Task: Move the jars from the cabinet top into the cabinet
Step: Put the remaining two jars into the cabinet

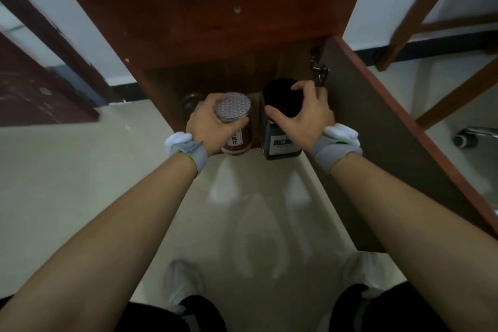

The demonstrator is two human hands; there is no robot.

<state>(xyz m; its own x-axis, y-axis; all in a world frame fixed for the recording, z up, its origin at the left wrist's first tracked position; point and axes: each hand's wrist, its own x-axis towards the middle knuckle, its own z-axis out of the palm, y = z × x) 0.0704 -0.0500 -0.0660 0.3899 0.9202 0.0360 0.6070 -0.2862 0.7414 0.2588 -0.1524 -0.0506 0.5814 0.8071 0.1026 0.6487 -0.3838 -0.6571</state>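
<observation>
Lowering both jars before the cabinet (188,43) opening, we clamp our left grip (208,122) around the silver-lidded jar (237,121) and our right grip (304,113) atop the dark jar (280,129), keeping both upright beside its open door (390,129).

The dark-brown wooden cabinet door (377,127) stands swung open, walling off the right of the cabinet mouth. Left of that door, a red-labelled glass jar (237,127) and a dark square jar (280,140) fill the mouth, a narrow gap between them. Below the door the pale floor (256,210) lies open.
</observation>
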